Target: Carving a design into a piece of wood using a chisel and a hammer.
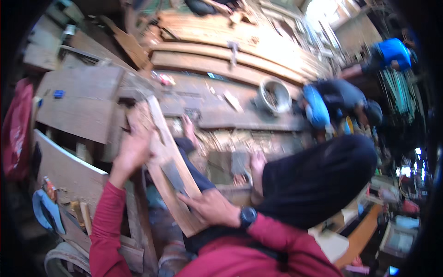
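A long pale wooden piece (162, 152) with slots cut through it slants from the bench edge down to my lap. My left hand (136, 141) is closed around its far part, slightly smeared by motion. Near its lower end, my right hand (214, 207) grips the wood, the index finger stretched along it. A flat grey patch (174, 176) shows in the middle of the piece; whether it is a separate part or an opening, I cannot tell. My left fingertips are partly hidden.
A grey bucket (275, 96) stands on the planks ahead, with wood shavings (244, 140) nearer my feet. Brown boards (78, 99) and a blue-handled saw (46, 210) lie at left. Long timbers (207, 62) stretch across the back. A co-worker (341, 101) bends over at right.
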### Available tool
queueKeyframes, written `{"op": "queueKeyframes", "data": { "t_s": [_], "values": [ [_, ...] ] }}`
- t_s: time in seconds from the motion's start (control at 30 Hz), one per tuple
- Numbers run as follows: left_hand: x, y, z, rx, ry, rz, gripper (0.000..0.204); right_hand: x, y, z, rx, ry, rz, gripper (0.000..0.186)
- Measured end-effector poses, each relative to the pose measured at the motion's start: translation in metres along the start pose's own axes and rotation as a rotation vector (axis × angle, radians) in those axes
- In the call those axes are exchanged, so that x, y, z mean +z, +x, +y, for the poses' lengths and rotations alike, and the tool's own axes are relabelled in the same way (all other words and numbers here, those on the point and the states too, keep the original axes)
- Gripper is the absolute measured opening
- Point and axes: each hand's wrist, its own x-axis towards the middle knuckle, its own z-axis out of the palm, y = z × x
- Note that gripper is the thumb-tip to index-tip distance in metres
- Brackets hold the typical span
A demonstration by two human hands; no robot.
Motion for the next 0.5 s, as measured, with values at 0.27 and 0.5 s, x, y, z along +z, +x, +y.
{"op": "queueKeyframes", "data": {
  "t_s": [0.27,0.5],
  "values": [
    [0.032,0.005,0.000,-0.014,-0.019,0.041,0.094,-0.005,-0.008,-0.010,0.011,0.062,0.065,0.063],
    [0.020,0.004,0.010,-0.024,-0.054,0.004,0.098,-0.005,-0.011,-0.002,0.066,0.043,0.016,0.053]
  ]
}}
